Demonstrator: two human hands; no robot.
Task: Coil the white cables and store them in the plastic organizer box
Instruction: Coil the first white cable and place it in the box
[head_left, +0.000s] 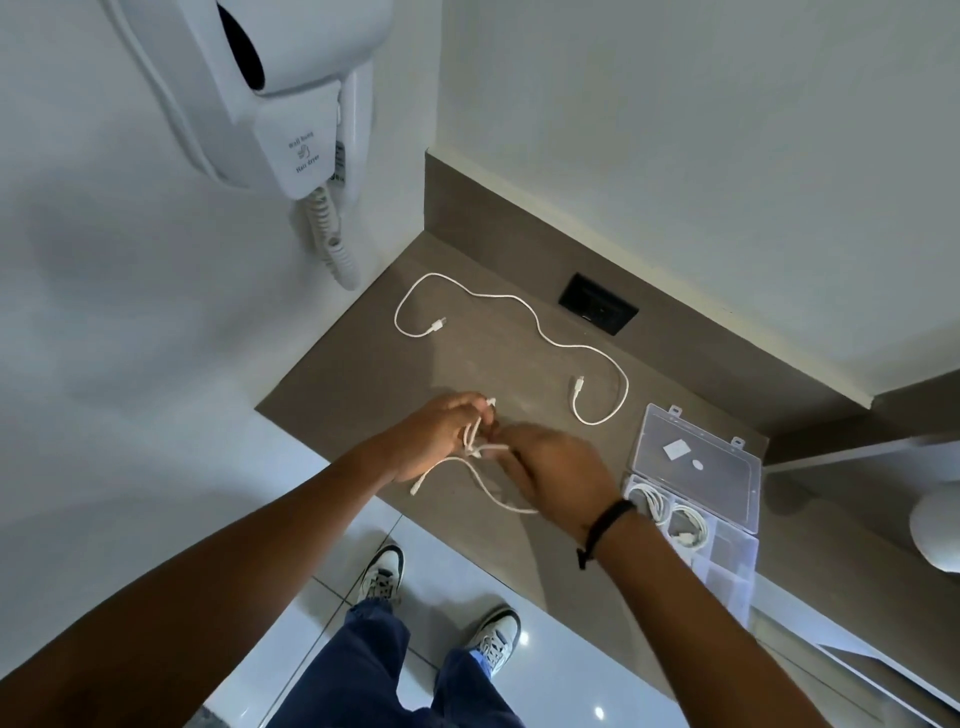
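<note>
Left hand (441, 434) pinching small loops of white cable (480, 441), right hand (553, 475) closed on the strand beside it, above the counter (363, 364). Loose tail (498, 493) could spring coil apart if grip slackens; second cable (519, 322) uncoiled, organizer box (727, 545) open just right

Four white cables (519, 306), one organizer box (727, 551), two hands (436, 431).
</note>
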